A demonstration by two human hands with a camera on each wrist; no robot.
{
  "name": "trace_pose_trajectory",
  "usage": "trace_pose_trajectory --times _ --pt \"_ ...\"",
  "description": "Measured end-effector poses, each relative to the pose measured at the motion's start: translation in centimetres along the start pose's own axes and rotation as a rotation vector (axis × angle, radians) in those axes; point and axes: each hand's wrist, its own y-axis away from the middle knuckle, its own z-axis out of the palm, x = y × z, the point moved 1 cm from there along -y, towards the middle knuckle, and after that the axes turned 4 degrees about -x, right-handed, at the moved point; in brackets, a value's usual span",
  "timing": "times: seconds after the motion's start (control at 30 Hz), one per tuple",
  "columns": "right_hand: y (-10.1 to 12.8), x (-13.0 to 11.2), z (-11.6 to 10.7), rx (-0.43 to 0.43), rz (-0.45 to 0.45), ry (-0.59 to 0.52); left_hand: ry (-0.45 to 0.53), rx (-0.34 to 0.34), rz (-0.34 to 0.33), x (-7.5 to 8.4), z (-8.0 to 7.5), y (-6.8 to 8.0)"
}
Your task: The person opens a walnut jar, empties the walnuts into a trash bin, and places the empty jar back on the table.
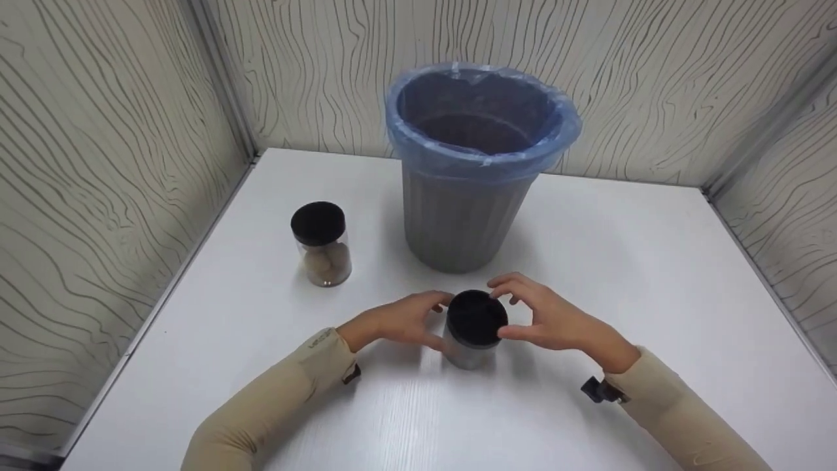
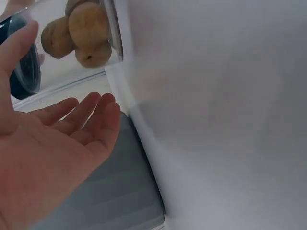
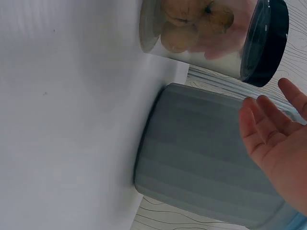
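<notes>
A clear jar with a black lid stands on the white table in front of me, holding round brownish pieces. My left hand and right hand flank it, fingers loosely spread toward the lid. In the left wrist view the left hand is open, its thumb lying close beside the jar. The right wrist view shows my right hand with straight fingers, a gap between them and the jar. Neither hand is closed around anything.
A grey ribbed bin lined with a blue bag stands just behind the jar, seen also as the bin and the bin. A second black-lidded jar stands at the left. Patterned walls enclose the table on three sides.
</notes>
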Motion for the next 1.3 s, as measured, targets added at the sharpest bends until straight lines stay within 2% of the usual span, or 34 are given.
trace_pose_trajectory --times 0.17,0.43,0.73,0.9,1.03,1.13,1.3 --pt "0.2 0.3 0.6 0.002 -0.058 0.003 -0.019 0.008 -0.005 0.0 0.9 -0.3" --pt "0.4 1.0 1.3 0.016 -0.107 -0.07 0.021 0.037 0.052 0.7 1.6 -0.9" --pt "0.6 1.0 1.7 0.009 -0.051 -0.183 0.032 0.057 0.099 0.5 1.8 -0.8" --pt "0.5 0.3 1.7 0.03 -0.033 -0.206 0.02 0.055 0.086 0.7 1.4 -0.6" --pt "0.0 -1.4 0.7 0.072 -0.054 -0.207 0.021 0.063 0.083 1.0 0.6 -0.5" --pt "-0.3 -2.5 -0.2 0.099 -0.051 -0.198 0.05 0.073 0.077 1.1 0.0 -0.4" --pt "-0.7 -2.8 -1.1 0.127 -0.019 -0.212 0.14 0.088 0.045 1.5 -0.6 -0.5"
